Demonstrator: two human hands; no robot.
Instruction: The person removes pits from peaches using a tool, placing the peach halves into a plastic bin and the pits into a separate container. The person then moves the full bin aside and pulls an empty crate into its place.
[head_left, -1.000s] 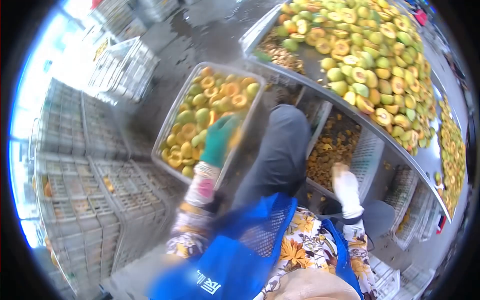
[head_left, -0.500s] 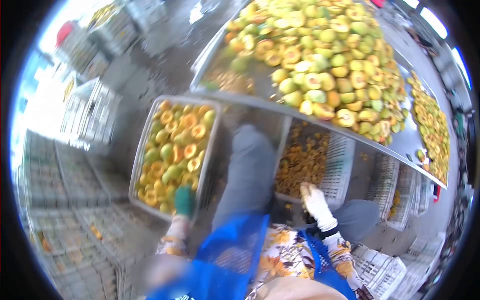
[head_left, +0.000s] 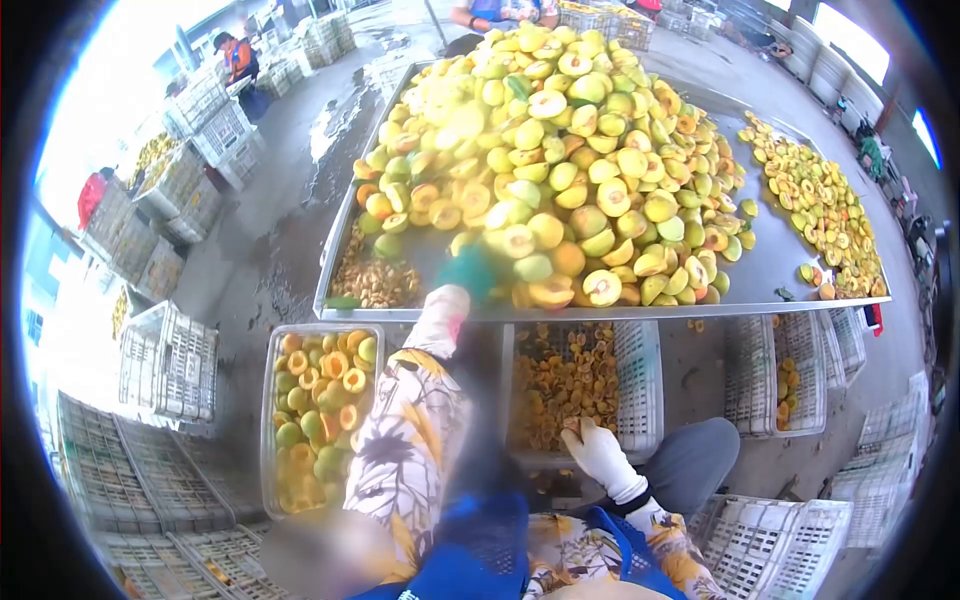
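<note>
My left hand (head_left: pixel 468 274), in a green glove, reaches over the near edge of the metal table (head_left: pixel 760 307), at the front of a large heap of halved peach-like fruit (head_left: pixel 610 195). Motion blurs its fingers, so their grip is hard to judge. My right hand (head_left: pixel 602 452), in a white glove, is low at the near side of a white crate (head_left: pixel 640 385) of small brown-yellow pieces (head_left: pixel 570 375). Its fingers are curled together, and what they may hold is hidden. Left of my knees, a pale tub (head_left: pixel 272 400) contains fruit halves (head_left: pixel 325 400).
Small brown pits or scraps (head_left: pixel 375 280) lie on the table's left corner. More cut fruit (head_left: pixel 825 225) spreads at the right. Stacked crates (head_left: pixel 165 360) stand left, and others (head_left: pixel 775 545) right. A person in orange (head_left: pixel 237 62) is far left; another person's arms (head_left: pixel 505 14) show behind the heap.
My left hand has moved from the tub of fruit halves up and forward to the heap on the table. My right hand stays by the crate. The view has tilted upward.
</note>
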